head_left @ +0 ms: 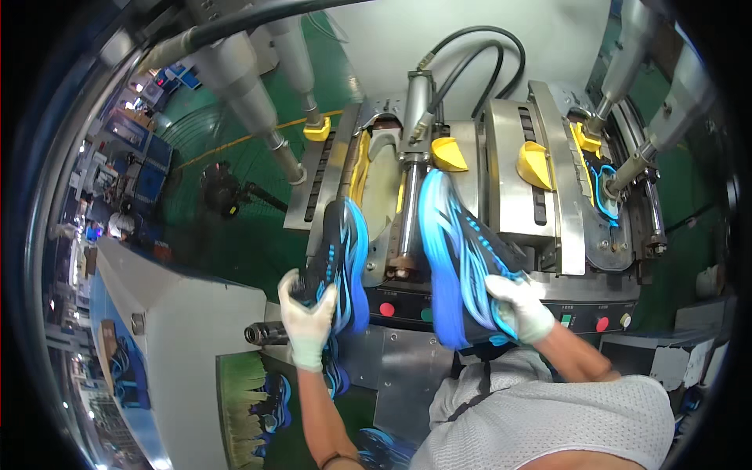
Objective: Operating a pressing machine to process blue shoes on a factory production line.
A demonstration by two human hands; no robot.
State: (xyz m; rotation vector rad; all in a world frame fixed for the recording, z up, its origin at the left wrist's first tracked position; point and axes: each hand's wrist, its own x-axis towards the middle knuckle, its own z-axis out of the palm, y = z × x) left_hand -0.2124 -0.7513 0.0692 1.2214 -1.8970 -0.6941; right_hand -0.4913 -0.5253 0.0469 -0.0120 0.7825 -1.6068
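Two black sneakers with thick blue soles are in my hands, toes pointing away over the machine. My left hand [308,325], in a white glove, grips the left sneaker [333,254] around its heel, beside the left pressing station. My gloved right hand [521,308] holds the right sneaker [462,266] near its heel, with the sole's blue and light-blue strands turned toward the middle. The right sneaker hangs in front of the steel cylinder [417,110]. A third shoe [605,188], black with blue trim, sits in the right station under metal rods.
Yellow pads [449,154] stand on the steel blocks. Red buttons [387,309] and green ones line the front panel. Black hoses [501,47] curve above. At the lower left, more shoes [274,403] lie beside a bristled strip [239,411]. A fan [223,188] stands beyond.
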